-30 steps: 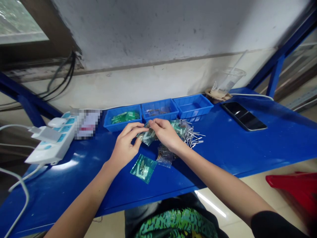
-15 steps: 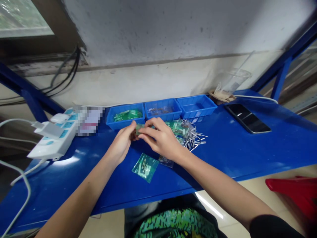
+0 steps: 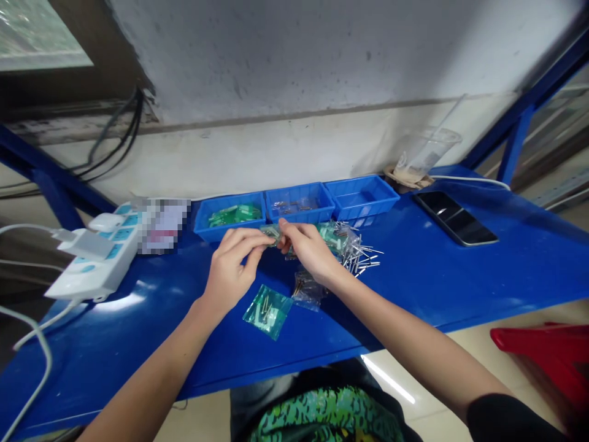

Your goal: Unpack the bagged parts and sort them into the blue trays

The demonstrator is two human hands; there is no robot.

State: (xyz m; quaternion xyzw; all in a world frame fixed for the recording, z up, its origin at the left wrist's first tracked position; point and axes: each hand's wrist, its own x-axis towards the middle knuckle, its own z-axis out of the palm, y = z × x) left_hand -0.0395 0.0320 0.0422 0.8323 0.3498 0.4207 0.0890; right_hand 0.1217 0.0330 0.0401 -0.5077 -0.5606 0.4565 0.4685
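Observation:
Between my fingertips is a small green plastic bag (image 3: 271, 232), mostly hidden by the fingers. My left hand (image 3: 234, 261) pinches its left side, and my right hand (image 3: 307, 248) grips it from the right. Below them on the blue table lies another green bag (image 3: 267, 312) with a few metal pins and a pale strip inside. A clear bag (image 3: 307, 290) of brownish metal pieces rests partly under my right wrist. Behind my right hand are more green bags (image 3: 334, 236) and a loose heap of silver metal pins (image 3: 361, 255).
Three blue bins stand along the wall: a left bin (image 3: 202, 227) with green bags, a middle bin (image 3: 301, 216) with clear bags, and a right bin (image 3: 361, 197). A phone (image 3: 455, 218) and plastic cup (image 3: 426, 153) are at right, a power strip (image 3: 87, 273) at left.
My hands closed together around the green bag half a second ago, with my left hand turned inward. Now the left hand has turned back, knuckles up, and the bag shows between the fingertips.

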